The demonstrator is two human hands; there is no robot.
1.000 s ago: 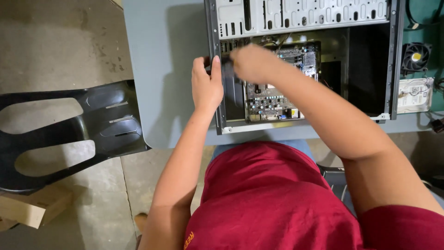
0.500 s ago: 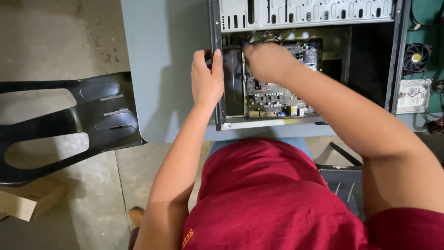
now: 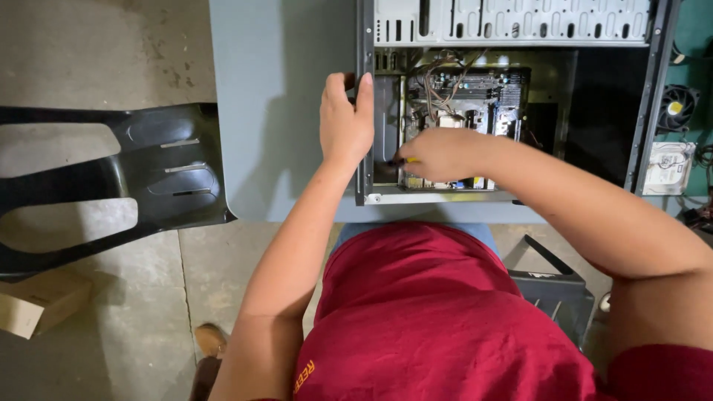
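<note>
Left hand (image 3: 345,122) curled over left edge of open computer case (image 3: 364,171), fingers wrapped on metal rim, thumb on outer side. Right hand (image 3: 438,154) inside case, closed around small yellow-handled tool (image 3: 405,160), tip pointing left, near motherboard (image 3: 464,111). Case lies on grey table (image 3: 282,111); black chair (image 3: 148,178) at left.

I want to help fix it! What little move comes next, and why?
Probably press the tool tip into the case corner and turn it. The right hand holds it low beside the board, and the left hand grips the case edge, steadying it.
</note>
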